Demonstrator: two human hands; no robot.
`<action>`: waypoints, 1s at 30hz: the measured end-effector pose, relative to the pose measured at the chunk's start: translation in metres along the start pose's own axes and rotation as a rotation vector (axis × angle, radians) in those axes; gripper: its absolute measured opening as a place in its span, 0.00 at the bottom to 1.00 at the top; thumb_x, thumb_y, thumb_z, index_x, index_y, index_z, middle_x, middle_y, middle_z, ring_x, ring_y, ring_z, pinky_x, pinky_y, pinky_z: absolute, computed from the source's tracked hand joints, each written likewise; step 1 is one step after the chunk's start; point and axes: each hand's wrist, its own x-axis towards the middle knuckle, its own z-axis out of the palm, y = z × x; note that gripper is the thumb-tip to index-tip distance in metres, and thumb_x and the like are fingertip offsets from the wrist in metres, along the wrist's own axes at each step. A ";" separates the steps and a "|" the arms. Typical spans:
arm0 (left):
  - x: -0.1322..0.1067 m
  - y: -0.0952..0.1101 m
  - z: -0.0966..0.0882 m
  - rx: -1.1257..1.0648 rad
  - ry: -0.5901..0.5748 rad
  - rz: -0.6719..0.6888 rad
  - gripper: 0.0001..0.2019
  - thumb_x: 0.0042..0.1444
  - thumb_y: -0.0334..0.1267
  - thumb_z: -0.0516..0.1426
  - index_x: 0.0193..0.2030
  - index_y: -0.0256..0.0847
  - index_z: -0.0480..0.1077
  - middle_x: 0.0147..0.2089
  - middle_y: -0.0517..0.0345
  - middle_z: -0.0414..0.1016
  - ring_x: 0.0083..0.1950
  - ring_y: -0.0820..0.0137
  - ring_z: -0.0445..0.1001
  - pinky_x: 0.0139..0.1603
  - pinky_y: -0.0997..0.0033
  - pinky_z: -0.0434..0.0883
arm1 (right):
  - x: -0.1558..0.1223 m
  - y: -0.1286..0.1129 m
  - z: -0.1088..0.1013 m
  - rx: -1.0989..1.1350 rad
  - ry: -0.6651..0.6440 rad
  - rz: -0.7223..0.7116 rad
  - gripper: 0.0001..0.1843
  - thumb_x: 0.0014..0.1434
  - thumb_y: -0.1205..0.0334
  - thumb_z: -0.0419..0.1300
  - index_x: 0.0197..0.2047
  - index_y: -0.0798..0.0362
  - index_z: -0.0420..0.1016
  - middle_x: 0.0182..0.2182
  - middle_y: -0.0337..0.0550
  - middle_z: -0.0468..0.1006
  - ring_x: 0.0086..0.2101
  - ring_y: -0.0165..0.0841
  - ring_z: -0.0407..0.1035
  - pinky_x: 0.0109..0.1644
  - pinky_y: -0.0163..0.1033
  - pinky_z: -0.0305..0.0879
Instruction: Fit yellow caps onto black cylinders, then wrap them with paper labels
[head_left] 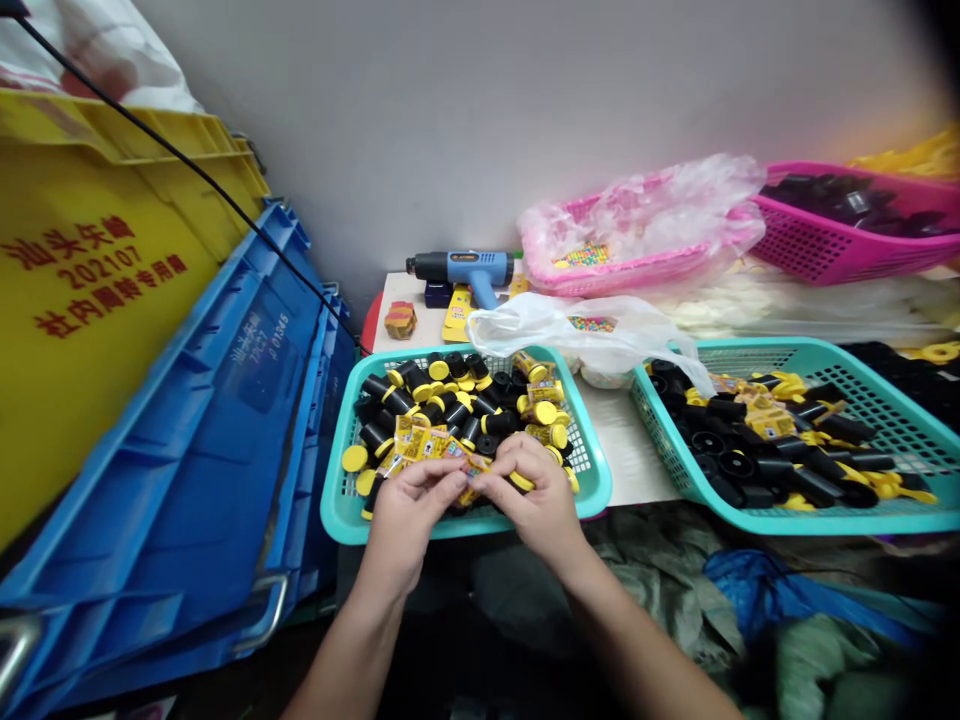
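Over the near side of a turquoise basket (604, 490), both my hands are closed in a pinch on one small printed yellow label (475, 464). My left hand (420, 500) holds its left end between thumb and fingers, and my right hand (536, 490) holds the right end. The fingertips hide part of the label. Several more yellow labels (424, 440) lie just behind my left fingers. Around them the basket is full of small black canisters with yellow lids (401, 400). At its right side, a few canisters (545, 390) have printed labels around them.
A blue heat gun (480, 268) lies at the back. To the right stands a second turquoise basket (802, 350) of black and yellow parts. Behind are a plastic-lined pink basket (645, 275) with coloured beads and a magenta basket (810, 250). Blue crates (172, 450) rise at the left.
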 end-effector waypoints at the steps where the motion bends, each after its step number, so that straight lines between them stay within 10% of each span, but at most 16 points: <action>1: 0.000 0.000 0.000 -0.033 -0.011 -0.028 0.17 0.39 0.44 0.71 0.35 0.38 0.80 0.36 0.55 0.81 0.37 0.73 0.76 0.37 0.80 0.73 | 0.000 0.000 0.000 0.002 -0.002 -0.018 0.10 0.53 0.61 0.67 0.22 0.52 0.74 0.25 0.37 0.68 0.29 0.29 0.64 0.34 0.35 0.62; 6: -0.003 0.000 0.001 -0.149 -0.124 -0.117 0.17 0.41 0.44 0.71 0.37 0.39 0.80 0.36 0.54 0.81 0.32 0.75 0.75 0.33 0.79 0.74 | -0.001 0.001 -0.001 -0.014 0.010 -0.061 0.09 0.53 0.61 0.67 0.23 0.51 0.75 0.26 0.37 0.68 0.29 0.29 0.65 0.34 0.36 0.61; 14: 0.003 0.000 0.003 -0.131 0.017 -0.078 0.15 0.33 0.40 0.73 0.29 0.37 0.80 0.31 0.56 0.81 0.30 0.76 0.76 0.32 0.81 0.73 | -0.004 0.003 -0.001 -0.020 -0.009 -0.065 0.09 0.53 0.62 0.67 0.23 0.51 0.74 0.26 0.37 0.67 0.30 0.30 0.63 0.36 0.37 0.60; 21: 0.009 -0.007 -0.006 0.118 0.211 0.252 0.10 0.40 0.39 0.70 0.30 0.40 0.79 0.30 0.59 0.81 0.32 0.72 0.78 0.36 0.77 0.76 | -0.008 0.006 -0.021 0.296 -0.061 0.162 0.11 0.63 0.55 0.50 0.34 0.51 0.69 0.34 0.41 0.65 0.37 0.34 0.62 0.41 0.38 0.59; 30: -0.001 -0.003 -0.003 0.367 0.242 0.600 0.04 0.50 0.37 0.66 0.34 0.43 0.79 0.33 0.59 0.79 0.37 0.70 0.77 0.41 0.72 0.75 | -0.002 -0.005 -0.032 0.592 -0.103 0.461 0.16 0.55 0.55 0.64 0.46 0.46 0.70 0.41 0.41 0.73 0.38 0.33 0.69 0.41 0.38 0.69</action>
